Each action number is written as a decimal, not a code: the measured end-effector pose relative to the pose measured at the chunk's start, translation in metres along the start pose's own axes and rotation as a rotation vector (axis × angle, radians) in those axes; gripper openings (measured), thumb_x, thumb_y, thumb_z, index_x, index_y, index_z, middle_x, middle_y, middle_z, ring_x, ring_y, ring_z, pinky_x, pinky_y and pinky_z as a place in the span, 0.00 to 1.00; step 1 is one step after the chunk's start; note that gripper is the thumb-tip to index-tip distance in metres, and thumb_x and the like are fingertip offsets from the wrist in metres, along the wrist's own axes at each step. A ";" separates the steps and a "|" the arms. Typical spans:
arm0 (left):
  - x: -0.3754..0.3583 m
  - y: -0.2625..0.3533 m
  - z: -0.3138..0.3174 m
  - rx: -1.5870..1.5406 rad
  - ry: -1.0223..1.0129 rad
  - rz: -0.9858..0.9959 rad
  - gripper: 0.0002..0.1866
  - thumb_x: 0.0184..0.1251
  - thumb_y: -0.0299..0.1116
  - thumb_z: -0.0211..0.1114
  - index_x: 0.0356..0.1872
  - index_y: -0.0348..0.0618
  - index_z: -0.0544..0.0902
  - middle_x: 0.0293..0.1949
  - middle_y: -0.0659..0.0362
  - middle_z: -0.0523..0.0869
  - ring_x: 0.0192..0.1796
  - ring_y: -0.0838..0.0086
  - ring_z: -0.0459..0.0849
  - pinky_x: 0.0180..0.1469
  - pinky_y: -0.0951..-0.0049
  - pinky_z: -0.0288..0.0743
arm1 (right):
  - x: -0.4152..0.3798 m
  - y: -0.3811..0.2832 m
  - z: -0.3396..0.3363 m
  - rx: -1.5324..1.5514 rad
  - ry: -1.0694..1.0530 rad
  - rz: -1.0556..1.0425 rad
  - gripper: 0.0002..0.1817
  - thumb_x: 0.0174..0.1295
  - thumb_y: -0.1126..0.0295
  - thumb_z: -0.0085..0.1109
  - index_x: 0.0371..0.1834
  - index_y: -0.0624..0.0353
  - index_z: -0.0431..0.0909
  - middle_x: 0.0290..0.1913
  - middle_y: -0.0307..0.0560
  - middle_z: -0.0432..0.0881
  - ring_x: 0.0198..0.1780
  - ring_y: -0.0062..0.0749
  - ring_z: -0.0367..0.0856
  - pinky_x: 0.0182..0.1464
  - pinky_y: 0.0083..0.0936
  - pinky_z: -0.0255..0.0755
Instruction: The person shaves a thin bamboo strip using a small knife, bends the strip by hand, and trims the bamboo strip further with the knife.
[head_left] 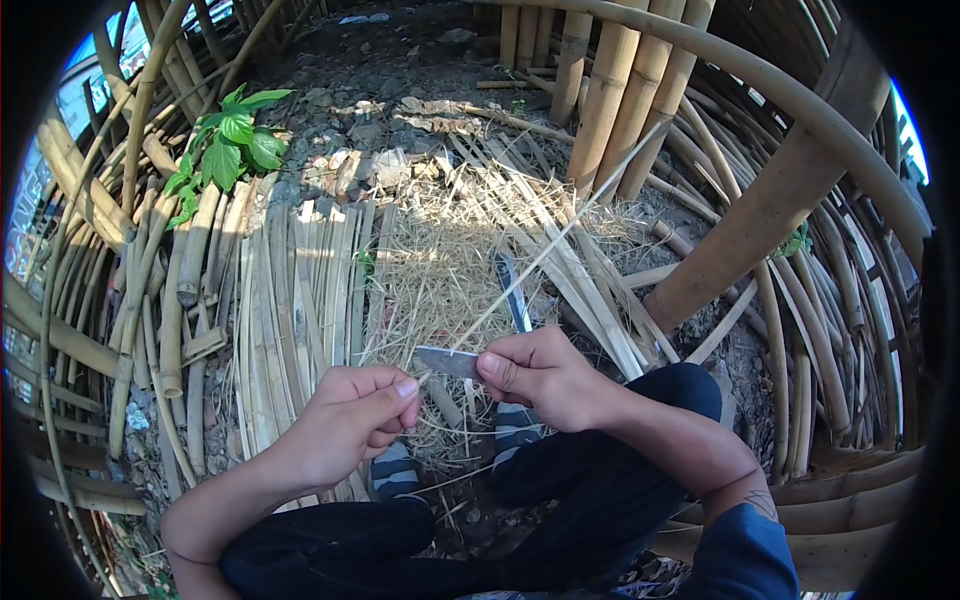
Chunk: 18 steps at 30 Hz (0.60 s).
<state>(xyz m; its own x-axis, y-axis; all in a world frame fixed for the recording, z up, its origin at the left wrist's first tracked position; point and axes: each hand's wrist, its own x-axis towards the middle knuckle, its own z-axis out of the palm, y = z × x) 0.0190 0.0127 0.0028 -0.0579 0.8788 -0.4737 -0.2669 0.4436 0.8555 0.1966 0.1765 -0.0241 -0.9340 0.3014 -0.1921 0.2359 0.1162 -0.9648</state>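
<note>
My right hand (540, 375) is closed around a small knife (447, 361), its short grey blade pointing left across my body. My left hand (350, 418) pinches the near end of a thin bamboo strip (560, 236) between thumb and fingers. From there the strip passes at the blade and slants up and away to the right, its far end in front of upright bamboo poles. A larger dark blade (513, 290) lies on the shavings just beyond my right hand. Pale bamboo shavings (430, 270) cover the ground between and ahead of my feet.
Split bamboo slats (290, 290) lie in a row on the left, with more slats (570, 260) right of the shavings. Thick bamboo poles (610, 95) stand at the back right. A leafy green plant (232, 140) grows at the upper left. Stacked bamboo lines both sides.
</note>
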 end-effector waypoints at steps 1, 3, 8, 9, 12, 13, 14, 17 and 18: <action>-0.001 -0.001 -0.002 0.000 0.001 -0.003 0.16 0.78 0.36 0.50 0.29 0.39 0.74 0.19 0.71 0.62 0.20 0.88 0.55 0.21 0.83 0.48 | 0.001 0.004 -0.006 0.002 -0.001 0.001 0.22 0.74 0.61 0.46 0.22 0.61 0.75 0.18 0.34 0.69 0.22 0.17 0.62 0.26 0.22 0.59; -0.005 -0.001 -0.007 -0.011 -0.001 -0.006 0.16 0.78 0.36 0.50 0.28 0.40 0.74 0.19 0.71 0.63 0.20 0.88 0.55 0.21 0.84 0.48 | 0.008 0.017 -0.020 0.274 0.123 0.014 0.23 0.75 0.59 0.45 0.22 0.60 0.73 0.17 0.33 0.67 0.21 0.16 0.60 0.25 0.20 0.57; 0.002 -0.007 0.000 0.017 0.052 -0.008 0.16 0.76 0.36 0.52 0.27 0.39 0.74 0.18 0.70 0.63 0.18 0.88 0.52 0.19 0.83 0.45 | 0.003 0.011 0.001 0.260 0.040 0.059 0.23 0.76 0.57 0.44 0.22 0.59 0.69 0.17 0.32 0.63 0.18 0.15 0.55 0.22 0.16 0.51; 0.001 -0.007 0.001 0.034 0.064 0.006 0.16 0.76 0.36 0.51 0.27 0.39 0.74 0.18 0.70 0.63 0.18 0.88 0.52 0.19 0.83 0.45 | 0.004 0.013 -0.001 0.275 0.038 0.046 0.23 0.76 0.56 0.43 0.22 0.58 0.69 0.17 0.32 0.62 0.18 0.15 0.54 0.22 0.16 0.50; -0.006 -0.002 0.000 0.060 0.078 0.052 0.16 0.76 0.35 0.51 0.27 0.39 0.74 0.18 0.70 0.63 0.18 0.88 0.53 0.19 0.83 0.45 | 0.006 0.007 -0.016 0.328 0.083 0.089 0.24 0.76 0.56 0.42 0.22 0.58 0.68 0.16 0.32 0.59 0.17 0.14 0.52 0.20 0.16 0.48; -0.005 -0.003 0.000 0.060 0.075 0.055 0.16 0.76 0.35 0.51 0.27 0.39 0.74 0.18 0.70 0.63 0.18 0.88 0.53 0.19 0.83 0.45 | 0.005 0.007 -0.014 0.382 0.064 0.111 0.24 0.76 0.56 0.42 0.22 0.58 0.68 0.16 0.32 0.59 0.17 0.14 0.52 0.20 0.16 0.47; -0.003 -0.006 0.000 0.069 0.074 0.047 0.16 0.76 0.35 0.51 0.27 0.39 0.74 0.18 0.70 0.63 0.18 0.88 0.53 0.19 0.83 0.45 | 0.002 0.007 -0.012 0.433 0.047 0.136 0.24 0.76 0.56 0.42 0.22 0.58 0.68 0.16 0.32 0.59 0.16 0.14 0.51 0.19 0.16 0.45; -0.003 -0.006 0.000 0.078 0.074 0.043 0.16 0.77 0.35 0.50 0.27 0.39 0.74 0.18 0.70 0.62 0.18 0.88 0.53 0.19 0.82 0.45 | 0.002 0.007 -0.017 0.372 0.075 0.129 0.24 0.75 0.56 0.43 0.21 0.58 0.68 0.15 0.32 0.58 0.16 0.15 0.51 0.19 0.16 0.44; -0.004 -0.005 0.000 0.068 0.081 0.047 0.16 0.77 0.34 0.50 0.27 0.39 0.74 0.17 0.70 0.62 0.18 0.88 0.53 0.19 0.82 0.45 | 0.002 0.004 -0.024 0.338 0.084 0.141 0.24 0.75 0.56 0.44 0.21 0.58 0.68 0.15 0.32 0.58 0.16 0.15 0.51 0.19 0.16 0.44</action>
<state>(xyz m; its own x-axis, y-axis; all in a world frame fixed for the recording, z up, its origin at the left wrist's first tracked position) 0.0209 0.0073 0.0005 -0.1473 0.8828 -0.4461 -0.1967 0.4158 0.8879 0.2022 0.2001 -0.0245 -0.8703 0.3701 -0.3250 0.2452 -0.2469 -0.9375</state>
